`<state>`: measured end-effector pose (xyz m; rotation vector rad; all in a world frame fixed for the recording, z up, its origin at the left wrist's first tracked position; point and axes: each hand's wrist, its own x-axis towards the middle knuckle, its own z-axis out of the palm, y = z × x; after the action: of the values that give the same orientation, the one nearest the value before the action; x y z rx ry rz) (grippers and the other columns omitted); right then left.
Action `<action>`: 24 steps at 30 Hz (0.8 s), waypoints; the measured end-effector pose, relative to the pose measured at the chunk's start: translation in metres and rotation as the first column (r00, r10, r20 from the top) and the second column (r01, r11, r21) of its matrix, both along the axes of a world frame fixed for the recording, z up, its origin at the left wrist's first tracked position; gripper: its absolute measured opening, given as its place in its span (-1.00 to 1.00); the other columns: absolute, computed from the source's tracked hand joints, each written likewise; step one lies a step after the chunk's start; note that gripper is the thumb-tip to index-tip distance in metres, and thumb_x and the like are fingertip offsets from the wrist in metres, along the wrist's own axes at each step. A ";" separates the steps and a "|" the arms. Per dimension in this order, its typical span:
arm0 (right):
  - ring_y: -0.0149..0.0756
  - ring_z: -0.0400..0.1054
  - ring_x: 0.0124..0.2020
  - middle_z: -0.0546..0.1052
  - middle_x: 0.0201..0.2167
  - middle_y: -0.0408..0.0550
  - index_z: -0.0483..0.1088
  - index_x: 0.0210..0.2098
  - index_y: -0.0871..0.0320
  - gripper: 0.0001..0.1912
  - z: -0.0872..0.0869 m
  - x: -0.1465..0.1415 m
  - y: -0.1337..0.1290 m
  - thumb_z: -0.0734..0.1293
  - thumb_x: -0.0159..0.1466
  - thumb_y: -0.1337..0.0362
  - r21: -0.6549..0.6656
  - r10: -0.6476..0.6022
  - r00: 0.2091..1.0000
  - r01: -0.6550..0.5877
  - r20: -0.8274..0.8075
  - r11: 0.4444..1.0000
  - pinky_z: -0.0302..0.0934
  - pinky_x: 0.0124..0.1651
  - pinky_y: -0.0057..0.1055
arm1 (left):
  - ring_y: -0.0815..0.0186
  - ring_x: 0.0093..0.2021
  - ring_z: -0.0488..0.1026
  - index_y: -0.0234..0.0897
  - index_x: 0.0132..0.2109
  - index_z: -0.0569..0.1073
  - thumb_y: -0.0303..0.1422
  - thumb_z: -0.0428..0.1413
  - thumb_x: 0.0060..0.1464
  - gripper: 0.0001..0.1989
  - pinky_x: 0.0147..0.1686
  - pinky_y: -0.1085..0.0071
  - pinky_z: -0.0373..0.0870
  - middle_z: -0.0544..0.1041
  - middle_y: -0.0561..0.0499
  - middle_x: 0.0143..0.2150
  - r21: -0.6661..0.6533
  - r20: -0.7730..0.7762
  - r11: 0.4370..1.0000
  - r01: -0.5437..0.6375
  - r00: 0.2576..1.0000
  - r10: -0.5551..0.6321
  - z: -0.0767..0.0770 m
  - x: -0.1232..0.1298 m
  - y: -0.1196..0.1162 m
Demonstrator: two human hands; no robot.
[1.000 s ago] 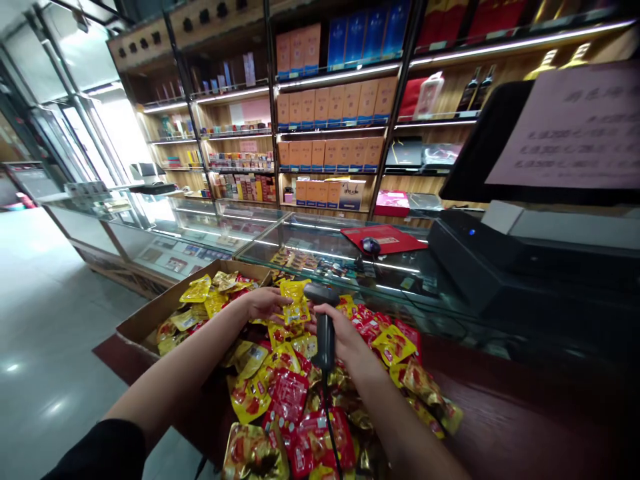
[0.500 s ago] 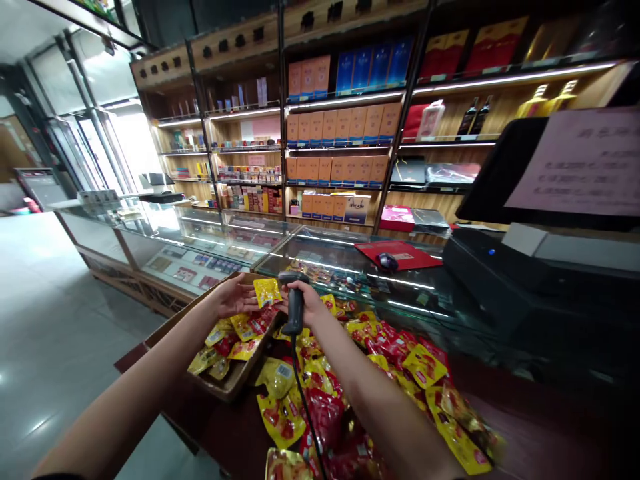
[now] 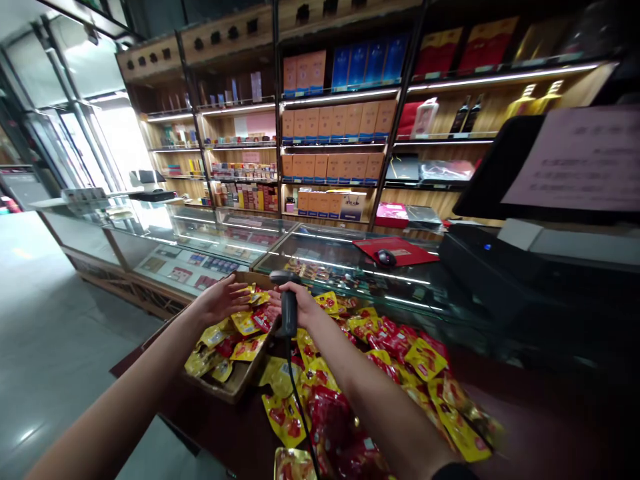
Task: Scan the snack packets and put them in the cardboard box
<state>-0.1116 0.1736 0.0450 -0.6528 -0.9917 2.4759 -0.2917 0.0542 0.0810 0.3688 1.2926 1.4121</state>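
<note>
My left hand (image 3: 225, 299) is over the far part of a cardboard box (image 3: 239, 390), its fingers stretched out and nothing in them. Yellow and red snack packets (image 3: 249, 347) fill the box, some just below that hand. A dark handheld barcode scanner (image 3: 289, 312) stays upright in my right hand (image 3: 305, 307), between the thumb and palm, while some fingers extend towards the box. The scanner's black cable (image 3: 295, 387) runs down across a pile of more packets (image 3: 327, 407) lying on the dark red table beside the box.
Beyond the table stand glass display counters (image 3: 240, 233). A computer mouse (image 3: 387, 258) rests on a red sheet (image 3: 410, 251) there. At the right is a dark monitor (image 3: 493, 170) with a paper on it. Shelves with orange boxes (image 3: 325, 123) line the back wall.
The yellow packet that was at my left fingertips has left the hand; a yellow packet now shows lower, in the box. My left hand has drawn slightly left, and the scanner remains held.
</note>
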 end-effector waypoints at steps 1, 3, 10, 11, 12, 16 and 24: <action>-0.29 0.46 -0.35 0.52 -0.39 0.03 0.34 -0.36 0.22 -0.89 -0.002 0.011 0.000 0.25 0.09 0.35 -0.012 -0.014 1.000 0.014 0.003 1.000 0.36 -0.25 -0.36 | 0.10 -0.15 0.51 -0.43 -0.07 0.42 -0.19 -0.02 0.19 -0.63 -0.19 0.20 0.50 0.50 -0.27 -0.10 0.014 0.016 0.999 0.048 0.999 -0.048 0.000 0.012 0.004; -0.27 0.47 -0.27 0.54 -0.34 0.07 0.34 -0.35 0.23 -0.89 -0.005 0.035 0.002 0.23 0.10 0.37 -0.049 -0.052 0.999 0.052 0.003 0.997 0.37 -0.19 -0.35 | 0.10 -0.13 0.51 -0.42 -0.06 0.43 -0.18 -0.01 0.19 -0.63 -0.17 0.21 0.48 0.51 -0.27 -0.10 0.031 0.039 0.990 0.136 0.990 -0.137 -0.002 0.036 0.015; -0.22 0.47 -0.16 0.55 -0.26 0.11 0.37 -0.31 0.25 -0.82 -0.022 0.136 0.014 0.26 0.06 0.40 -0.126 -0.210 0.978 0.206 -0.017 0.970 0.36 -0.10 -0.33 | 0.15 -0.10 0.50 -0.41 -0.05 0.44 -0.15 0.02 0.16 -0.60 -0.16 0.27 0.46 0.51 -0.24 -0.05 -0.034 0.037 0.937 0.348 0.937 -0.347 -0.020 0.122 0.063; -0.22 0.48 -0.16 0.55 -0.26 0.11 0.37 -0.31 0.25 -0.82 -0.027 0.150 0.016 0.27 0.05 0.40 -0.132 -0.228 0.973 0.225 -0.011 0.965 0.37 -0.11 -0.34 | 0.15 -0.11 0.50 -0.40 -0.06 0.45 -0.15 0.02 0.16 -0.60 -0.15 0.27 0.45 0.52 -0.24 -0.06 -0.044 0.040 0.929 0.369 0.929 -0.367 -0.024 0.133 0.069; -0.22 0.48 -0.16 0.55 -0.26 0.10 0.38 -0.31 0.24 -0.82 -0.031 0.163 0.018 0.27 0.05 0.39 -0.141 -0.250 0.968 0.247 -0.004 0.959 0.37 -0.11 -0.34 | 0.15 -0.10 0.50 -0.40 -0.07 0.45 -0.15 0.03 0.16 -0.61 -0.14 0.27 0.45 0.52 -0.24 -0.06 -0.057 0.041 0.922 0.384 0.923 -0.382 -0.028 0.143 0.075; -0.24 0.48 -0.18 0.56 -0.26 0.09 0.37 -0.32 0.24 -0.85 -0.052 0.199 0.025 0.26 0.07 0.41 -0.186 -0.337 0.942 0.332 0.006 0.925 0.37 -0.11 -0.33 | 0.13 -0.09 0.49 -0.37 -0.10 0.48 -0.14 0.07 0.12 -0.63 -0.12 0.25 0.43 0.53 -0.24 -0.09 -0.103 0.026 0.907 0.408 0.913 -0.408 -0.045 0.175 0.096; -0.25 0.49 -0.20 0.56 -0.28 0.09 0.38 -0.33 0.25 -0.86 -0.069 0.212 0.032 0.27 0.07 0.42 -0.248 -0.358 0.931 0.331 -0.072 0.911 0.35 -0.10 -0.34 | 0.13 -0.04 0.45 -0.34 -0.15 0.50 -0.12 0.07 0.11 -0.64 -0.13 0.30 0.41 0.53 -0.23 -0.09 -0.186 -0.065 0.890 0.416 0.899 -0.434 -0.057 0.204 0.112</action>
<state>0.1001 0.2053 -0.0241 -0.6805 -0.4944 2.2963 -0.0880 0.1658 0.0242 0.5798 1.3085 0.9156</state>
